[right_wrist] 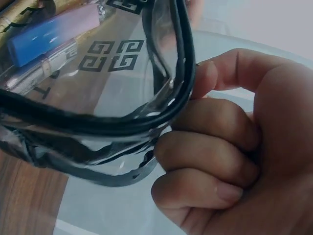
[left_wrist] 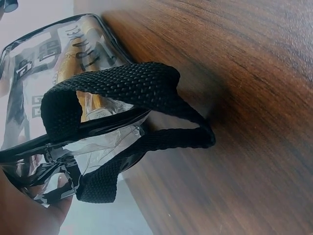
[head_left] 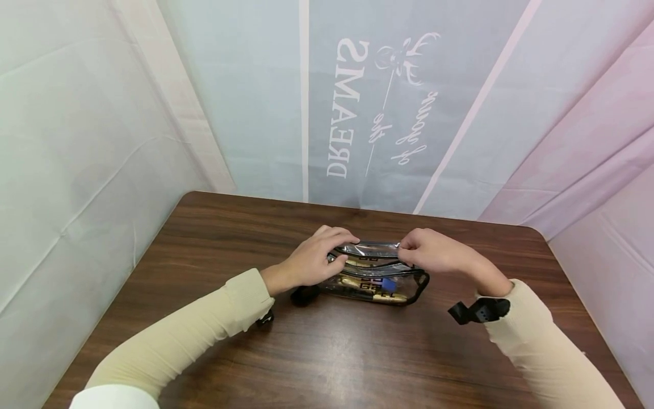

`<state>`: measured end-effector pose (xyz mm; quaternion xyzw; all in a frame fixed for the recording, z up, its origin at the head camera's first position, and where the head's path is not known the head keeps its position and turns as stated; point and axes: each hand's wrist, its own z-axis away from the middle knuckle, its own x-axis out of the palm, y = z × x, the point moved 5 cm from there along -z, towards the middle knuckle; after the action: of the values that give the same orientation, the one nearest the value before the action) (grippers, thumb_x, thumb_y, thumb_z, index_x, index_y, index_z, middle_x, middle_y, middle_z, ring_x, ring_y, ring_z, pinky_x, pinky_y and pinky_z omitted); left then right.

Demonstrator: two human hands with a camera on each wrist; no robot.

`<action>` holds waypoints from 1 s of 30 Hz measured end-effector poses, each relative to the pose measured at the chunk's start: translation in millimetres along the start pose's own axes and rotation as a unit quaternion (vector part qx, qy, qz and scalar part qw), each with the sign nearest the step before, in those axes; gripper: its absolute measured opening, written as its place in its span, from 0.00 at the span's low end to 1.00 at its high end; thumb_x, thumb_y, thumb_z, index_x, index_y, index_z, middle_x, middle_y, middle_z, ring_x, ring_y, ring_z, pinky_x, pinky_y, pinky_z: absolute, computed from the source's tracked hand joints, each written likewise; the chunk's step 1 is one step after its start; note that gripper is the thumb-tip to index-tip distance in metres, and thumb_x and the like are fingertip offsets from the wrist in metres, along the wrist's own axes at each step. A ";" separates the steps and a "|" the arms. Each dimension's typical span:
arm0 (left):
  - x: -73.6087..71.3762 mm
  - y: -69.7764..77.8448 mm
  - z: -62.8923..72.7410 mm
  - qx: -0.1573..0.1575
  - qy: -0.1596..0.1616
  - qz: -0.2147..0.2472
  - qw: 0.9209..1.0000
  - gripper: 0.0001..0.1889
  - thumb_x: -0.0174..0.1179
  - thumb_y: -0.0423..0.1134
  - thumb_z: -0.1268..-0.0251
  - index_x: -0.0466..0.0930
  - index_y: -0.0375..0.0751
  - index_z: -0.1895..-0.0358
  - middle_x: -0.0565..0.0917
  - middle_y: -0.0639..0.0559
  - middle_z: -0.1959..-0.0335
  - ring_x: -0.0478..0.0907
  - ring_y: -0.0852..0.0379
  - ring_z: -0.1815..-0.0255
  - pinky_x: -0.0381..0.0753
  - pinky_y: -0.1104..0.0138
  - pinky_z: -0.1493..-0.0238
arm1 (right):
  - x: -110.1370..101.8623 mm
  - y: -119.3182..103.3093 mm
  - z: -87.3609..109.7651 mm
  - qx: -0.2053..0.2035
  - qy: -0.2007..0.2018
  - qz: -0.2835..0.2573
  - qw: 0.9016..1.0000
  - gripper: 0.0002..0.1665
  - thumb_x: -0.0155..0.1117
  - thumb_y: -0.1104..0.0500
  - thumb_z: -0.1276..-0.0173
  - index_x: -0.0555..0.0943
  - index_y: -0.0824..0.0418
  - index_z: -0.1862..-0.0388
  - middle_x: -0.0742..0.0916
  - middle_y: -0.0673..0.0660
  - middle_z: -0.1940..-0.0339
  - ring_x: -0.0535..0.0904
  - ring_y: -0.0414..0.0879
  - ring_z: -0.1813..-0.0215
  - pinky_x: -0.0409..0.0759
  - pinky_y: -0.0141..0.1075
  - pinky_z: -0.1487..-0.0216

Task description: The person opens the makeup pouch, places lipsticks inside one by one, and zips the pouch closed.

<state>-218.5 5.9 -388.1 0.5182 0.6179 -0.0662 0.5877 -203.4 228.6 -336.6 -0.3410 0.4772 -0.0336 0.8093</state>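
A clear plastic zip pouch [head_left: 370, 273] with black trim lies on the table, its top gaping between two black-edged strips. Through its wall show gold tubes [left_wrist: 70, 63] and a blue-and-pink block [right_wrist: 54, 34]. My left hand [head_left: 314, 258] grips the pouch's left end, with the thumb on the near side and fingers over the far edge. At the right top corner, my right hand [head_left: 434, 250] pinches the edge between thumb and forefinger, the other fingers curled. What sits between those fingertips is mostly hidden. A black woven strap [left_wrist: 112, 83] loops out from the left end.
The brown wood-grain table [head_left: 327, 352] reaches back to a pale printed curtain [head_left: 255, 102]. More light cloth hangs at the left and right sides. Each sleeve has a black wrist device [head_left: 482, 311] near its cuff.
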 end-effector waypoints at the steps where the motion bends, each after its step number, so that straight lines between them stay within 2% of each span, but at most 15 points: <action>1: -0.2 0.3 -0.4 -0.001 0.001 0.001 1.000 0.23 0.53 0.40 0.29 0.78 0.46 0.33 0.76 0.55 0.33 0.70 0.54 0.36 0.74 0.56 0.38 | -0.5 -1.3 -1.5 -0.002 -0.002 0.006 1.000 0.23 0.47 0.63 0.26 0.64 0.52 0.85 0.61 0.46 0.86 0.51 0.41 0.82 0.59 0.35 0.74; 11: 0.5 0.0 -4.1 -0.019 -0.009 0.004 1.000 0.23 0.52 0.40 0.28 0.77 0.50 0.32 0.75 0.56 0.32 0.69 0.56 0.36 0.73 0.57 0.38 | -0.9 -11.2 -14.6 -0.006 -0.024 0.034 0.999 0.27 0.51 0.61 0.23 0.63 0.51 0.86 0.62 0.46 0.88 0.53 0.40 0.84 0.59 0.35 0.75; 19: -0.2 0.9 -5.2 -0.017 -0.003 0.004 1.000 0.22 0.53 0.39 0.29 0.78 0.50 0.33 0.76 0.56 0.33 0.70 0.56 0.38 0.74 0.57 0.40 | 4.2 -18.6 -27.6 -0.012 -0.037 0.035 0.999 0.27 0.50 0.61 0.23 0.66 0.50 0.87 0.64 0.46 0.88 0.55 0.40 0.85 0.60 0.35 0.76; 25: -0.1 1.2 -5.9 -0.009 0.001 0.004 1.000 0.22 0.52 0.39 0.29 0.78 0.50 0.34 0.76 0.56 0.34 0.70 0.56 0.38 0.73 0.58 0.39 | 8.3 -28.5 -39.0 -0.023 -0.050 0.034 0.998 0.26 0.47 0.62 0.22 0.70 0.54 0.85 0.66 0.46 0.88 0.56 0.40 0.85 0.61 0.34 0.76; 30: 0.9 -0.3 -6.6 -0.007 0.001 0.004 1.000 0.22 0.52 0.39 0.30 0.77 0.49 0.33 0.76 0.56 0.34 0.70 0.56 0.38 0.73 0.59 0.39 | 10.1 -36.1 -46.7 -0.038 -0.055 0.025 0.997 0.25 0.45 0.62 0.22 0.70 0.54 0.84 0.66 0.46 0.88 0.55 0.40 0.85 0.61 0.34 0.77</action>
<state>-222.8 10.8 -386.9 0.5163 0.6168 -0.0590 0.5912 -225.2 172.8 -337.7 -0.3604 0.4416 0.0233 0.8213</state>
